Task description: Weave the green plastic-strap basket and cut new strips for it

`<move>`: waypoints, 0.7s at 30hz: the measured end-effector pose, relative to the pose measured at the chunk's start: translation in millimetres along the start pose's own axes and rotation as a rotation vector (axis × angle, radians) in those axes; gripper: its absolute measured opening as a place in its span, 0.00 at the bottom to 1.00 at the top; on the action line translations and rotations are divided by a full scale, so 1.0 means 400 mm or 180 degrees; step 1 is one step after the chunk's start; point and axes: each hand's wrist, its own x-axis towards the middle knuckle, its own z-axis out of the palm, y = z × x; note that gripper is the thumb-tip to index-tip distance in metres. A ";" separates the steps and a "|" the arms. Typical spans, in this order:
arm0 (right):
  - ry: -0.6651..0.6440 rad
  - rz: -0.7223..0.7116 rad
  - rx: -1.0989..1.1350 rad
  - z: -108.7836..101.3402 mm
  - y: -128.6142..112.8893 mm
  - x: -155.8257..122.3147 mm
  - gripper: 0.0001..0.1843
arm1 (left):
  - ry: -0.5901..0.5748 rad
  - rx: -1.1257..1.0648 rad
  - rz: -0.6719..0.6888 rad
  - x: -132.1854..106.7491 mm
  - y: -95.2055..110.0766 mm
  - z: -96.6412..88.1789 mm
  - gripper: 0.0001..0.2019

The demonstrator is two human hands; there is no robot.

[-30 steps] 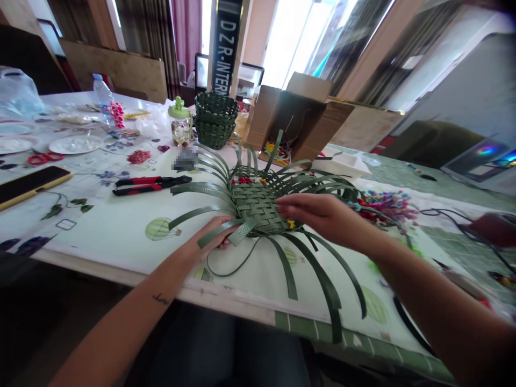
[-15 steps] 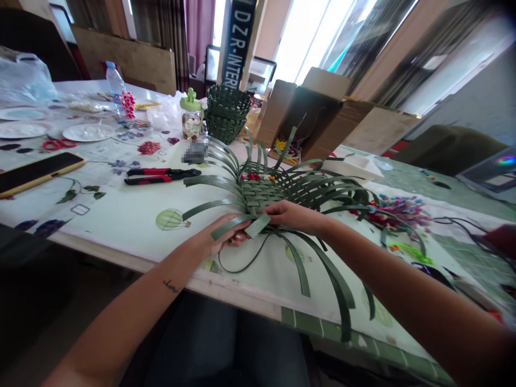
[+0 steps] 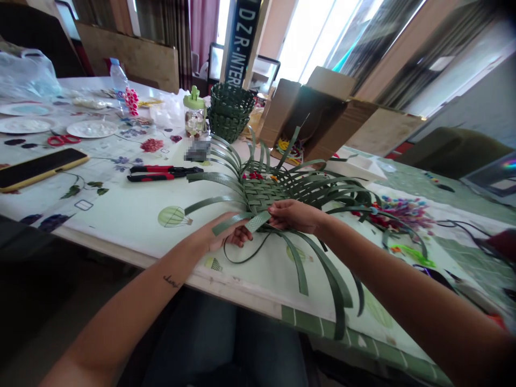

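Note:
A half-woven basket (image 3: 264, 192) of dark green plastic straps lies on the table, its loose ends fanning out all round. My right hand (image 3: 296, 215) pinches one short textured strap (image 3: 258, 221) at the near edge of the weave. Just left of it, my left hand (image 3: 231, 232) has its fingers curled under the near straps, with another strap end (image 3: 229, 222) lying across it. The straps partly hide the left thumb and its grip. A thin dark strip (image 3: 245, 262) loops below the left hand.
Red-handled pliers (image 3: 165, 172) lie left of the weave, with a phone (image 3: 44, 167) and red scissors (image 3: 63, 140) farther left. Behind stand a lidded jar (image 3: 194, 115), finished green baskets (image 3: 230, 110) and a cardboard box (image 3: 318, 121). Colourful beaded stems (image 3: 399, 212) lie right.
My left fingers have loosened and spread slightly below the strap. My right hand has drawn the short strap slightly up and back. The weave stays in place.

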 end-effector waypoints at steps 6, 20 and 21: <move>0.0670 0.0272 0.0793 -0.030 -0.007 0.003 0.09 | -0.0161 -0.0142 -0.0073 0.010 -0.014 -0.014 0.12; 0.2539 -0.0594 0.1746 -0.056 -0.028 0.067 0.17 | -0.0275 -0.0445 0.0029 0.014 -0.028 -0.020 0.07; 0.2419 -0.0526 0.1743 -0.046 -0.029 0.066 0.17 | -0.0266 -0.0436 0.0059 0.015 -0.031 -0.021 0.07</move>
